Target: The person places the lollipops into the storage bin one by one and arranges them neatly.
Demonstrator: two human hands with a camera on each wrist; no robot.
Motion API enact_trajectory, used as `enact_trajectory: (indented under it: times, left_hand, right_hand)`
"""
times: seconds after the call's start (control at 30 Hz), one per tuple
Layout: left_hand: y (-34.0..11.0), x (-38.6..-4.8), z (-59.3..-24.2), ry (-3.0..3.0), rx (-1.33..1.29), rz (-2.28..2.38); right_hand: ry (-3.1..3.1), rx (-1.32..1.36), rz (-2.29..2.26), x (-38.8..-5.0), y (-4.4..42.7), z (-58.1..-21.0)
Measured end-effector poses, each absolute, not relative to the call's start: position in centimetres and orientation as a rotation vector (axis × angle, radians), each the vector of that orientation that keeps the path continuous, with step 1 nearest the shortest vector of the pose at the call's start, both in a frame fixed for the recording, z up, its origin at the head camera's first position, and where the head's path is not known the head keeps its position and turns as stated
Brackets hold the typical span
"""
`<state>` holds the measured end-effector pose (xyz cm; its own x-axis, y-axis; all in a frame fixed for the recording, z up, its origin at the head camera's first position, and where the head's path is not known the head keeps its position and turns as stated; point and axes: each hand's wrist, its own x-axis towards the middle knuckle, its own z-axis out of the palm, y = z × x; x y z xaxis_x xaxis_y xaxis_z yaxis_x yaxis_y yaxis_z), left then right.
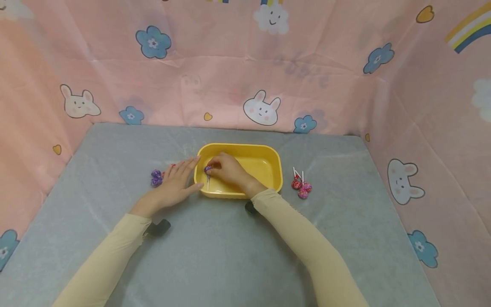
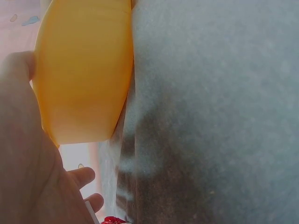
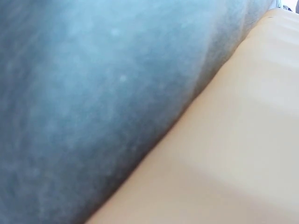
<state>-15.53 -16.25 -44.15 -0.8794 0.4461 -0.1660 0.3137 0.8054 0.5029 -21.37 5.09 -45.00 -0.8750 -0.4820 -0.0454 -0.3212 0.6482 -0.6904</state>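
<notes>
A yellow plastic tub [image 1: 251,194] sits on the grey-covered table. Inside its left end, my right hand [image 1: 229,169] pinches a purple-wrapped lollipop [image 1: 208,169] near its head, the white stick pointing toward me. My left hand [image 1: 172,187] is spread at the tub's left side, its thumb and a fingertip touching the rim. In the left wrist view that hand [image 2: 32,154] lies along the tub's wall [image 2: 88,74], near a red lollipop [image 2: 112,220]. Purple lollipops [image 1: 156,178] lie left of the hand, which partly hides red ones. The right wrist view does not show my right fingers.
Right of the tub lies a small group of red and pink lollipops [image 1: 303,193] with white sticks. A pink patterned cloth [image 1: 215,76] hangs behind and beside the table [image 1: 215,256]. A black wrist device [image 1: 159,228] sits under my left wrist.
</notes>
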Motion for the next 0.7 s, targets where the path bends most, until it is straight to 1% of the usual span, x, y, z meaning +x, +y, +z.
enact_trajectory:
  times: [0.7]
  left_hand:
    - [-16.23,-15.66,-44.28,2.721,0.577,0.667]
  right_hand:
    - [2.617,-0.615,-1.067,-21.23,5.10,-44.85]
